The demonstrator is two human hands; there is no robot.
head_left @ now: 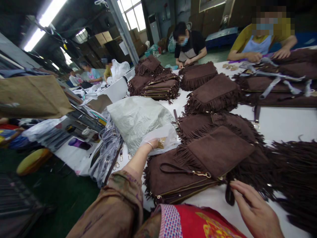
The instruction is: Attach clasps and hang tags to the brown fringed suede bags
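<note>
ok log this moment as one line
left hand: at clear plastic bag | right hand: at brown strap | brown pouch: on white table

Smooth, leather-like strap (229,195) at the right fingers (244,190); matt, suede-like pouch (164,173) beside them; thin, crinkled, translucent plastic bag (171,135) at the left fingers (155,143).

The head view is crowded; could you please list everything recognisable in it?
Table: one, white, centre to right
Fringed bags: many, dark brown, on the table
Strips: several, grey, upper right
Plastic sack: one, pale grey, near centre
Small bag: one, translucent, beside sack
Wrapped straps: one bundle, dark, left table edge
Clasps: several, gold, beside those straps
Sheet: one, tan, far left
Workers: at least five, mixed clothing, background
Lamps: several, white, upper left
Left hand: one, bare, at the small bag
Right hand: one, bare, at a dark loop
</note>
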